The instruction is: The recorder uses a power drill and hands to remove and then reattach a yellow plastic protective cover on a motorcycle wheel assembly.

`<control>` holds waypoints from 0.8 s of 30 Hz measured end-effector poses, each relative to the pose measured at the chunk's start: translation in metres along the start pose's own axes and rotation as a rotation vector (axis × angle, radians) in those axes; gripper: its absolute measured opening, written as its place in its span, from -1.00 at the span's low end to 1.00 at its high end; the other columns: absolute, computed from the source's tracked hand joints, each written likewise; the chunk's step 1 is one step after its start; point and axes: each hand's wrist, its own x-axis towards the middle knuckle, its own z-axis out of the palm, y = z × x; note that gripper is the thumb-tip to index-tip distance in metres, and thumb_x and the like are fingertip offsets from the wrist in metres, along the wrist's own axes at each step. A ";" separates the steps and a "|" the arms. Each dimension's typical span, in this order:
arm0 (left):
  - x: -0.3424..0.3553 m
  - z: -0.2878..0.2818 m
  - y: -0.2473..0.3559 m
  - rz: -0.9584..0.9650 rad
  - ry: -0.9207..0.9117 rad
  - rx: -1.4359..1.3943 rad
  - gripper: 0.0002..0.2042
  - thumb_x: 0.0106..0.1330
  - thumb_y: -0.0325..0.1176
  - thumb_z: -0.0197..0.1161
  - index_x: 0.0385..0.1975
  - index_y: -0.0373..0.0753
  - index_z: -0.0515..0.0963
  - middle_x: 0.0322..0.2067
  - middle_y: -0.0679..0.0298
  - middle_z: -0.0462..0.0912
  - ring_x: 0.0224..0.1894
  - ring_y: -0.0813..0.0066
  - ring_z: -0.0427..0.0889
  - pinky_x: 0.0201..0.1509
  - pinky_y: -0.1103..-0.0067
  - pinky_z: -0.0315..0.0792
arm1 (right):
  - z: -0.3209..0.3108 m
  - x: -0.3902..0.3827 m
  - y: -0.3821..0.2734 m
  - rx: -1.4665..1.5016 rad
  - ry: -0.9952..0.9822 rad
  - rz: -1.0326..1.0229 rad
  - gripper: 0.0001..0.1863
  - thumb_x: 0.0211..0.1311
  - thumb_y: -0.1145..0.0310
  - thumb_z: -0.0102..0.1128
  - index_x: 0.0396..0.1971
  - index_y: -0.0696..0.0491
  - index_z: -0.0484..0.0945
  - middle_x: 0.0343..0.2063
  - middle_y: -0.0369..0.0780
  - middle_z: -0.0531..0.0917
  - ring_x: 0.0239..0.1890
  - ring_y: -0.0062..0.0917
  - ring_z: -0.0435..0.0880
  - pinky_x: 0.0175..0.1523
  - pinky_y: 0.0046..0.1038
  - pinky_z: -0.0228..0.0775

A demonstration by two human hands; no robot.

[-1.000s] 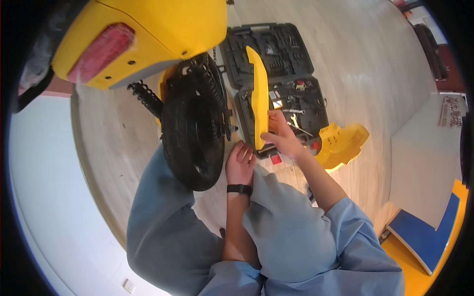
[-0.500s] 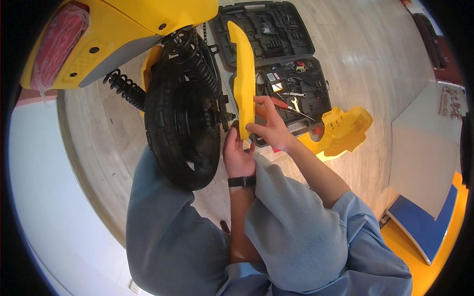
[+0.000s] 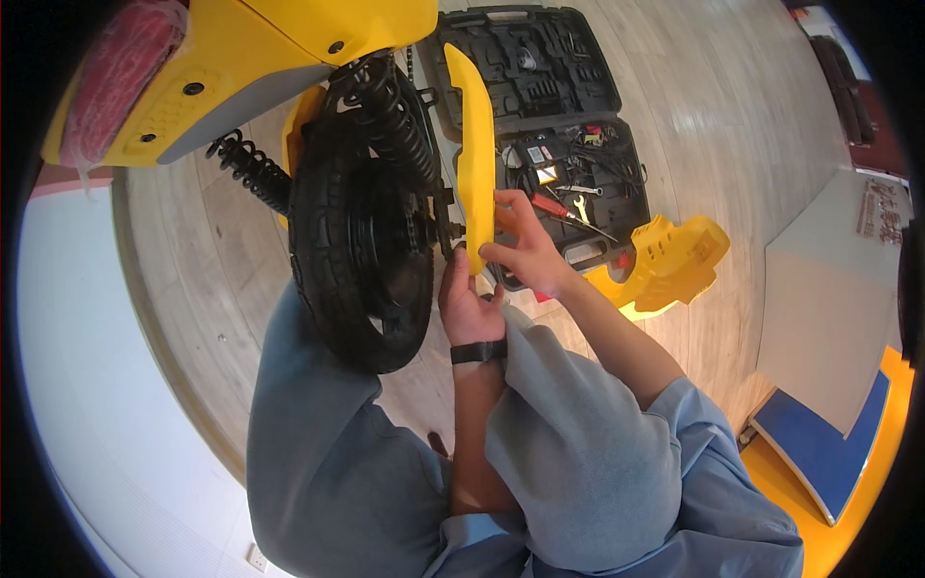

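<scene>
A long yellow panel (image 3: 474, 164) stands beside the black rear wheel (image 3: 323, 260) of a yellow scooter (image 3: 260, 39). My right hand (image 3: 525, 250) grips the panel's lower part between thumb and fingers. My left hand (image 3: 472, 303), with a watch on the wrist, is curled just below the panel's lower end, near the axle bolt (image 3: 453, 231); what it holds is hidden. A coiled shock absorber (image 3: 390, 135) rises above the hub, and another (image 3: 246, 169) shows left of the wheel.
An open black tool case (image 3: 535, 72) with tools lies behind the panel. A curved yellow cover (image 3: 674, 265) lies right of it. A grey board (image 3: 819, 279) and a blue one (image 3: 809, 443) are at the right, a white surface (image 3: 77, 337) at the left.
My left hand has risen to the lower end of the yellow panel. My right hand and the panel have moved slightly left and up in the picture, toward the axle.
</scene>
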 end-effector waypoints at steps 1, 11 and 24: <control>0.001 -0.001 0.000 -0.001 -0.004 -0.005 -0.47 0.32 0.13 0.11 0.19 0.00 0.36 0.17 0.36 0.37 0.19 0.49 0.26 0.21 0.30 0.08 | 0.001 0.001 0.000 0.004 0.003 -0.004 -0.31 0.04 0.60 0.20 0.18 0.03 0.10 0.08 -0.10 0.44 0.21 -0.36 0.35 0.14 -0.36 0.40; -0.014 0.013 0.002 0.023 0.014 -0.108 -0.48 0.30 0.06 0.16 0.19 -0.02 0.33 0.15 0.42 0.32 0.21 0.53 0.18 0.21 0.19 0.10 | 0.000 0.005 -0.002 0.037 -0.018 0.008 -0.29 0.03 0.56 0.24 0.19 0.03 0.10 0.06 -0.08 0.47 0.16 -0.34 0.43 0.13 -0.35 0.39; -0.001 0.002 -0.010 0.287 -0.157 -0.116 -0.51 0.30 -0.26 0.27 0.17 -0.27 0.33 0.12 0.19 0.43 0.18 0.43 0.39 0.30 0.50 0.29 | -0.008 0.016 -0.005 0.093 -0.133 0.098 -0.33 0.06 0.57 0.24 0.18 0.03 0.15 0.12 -0.08 0.44 0.13 -0.34 0.46 0.20 -0.35 0.33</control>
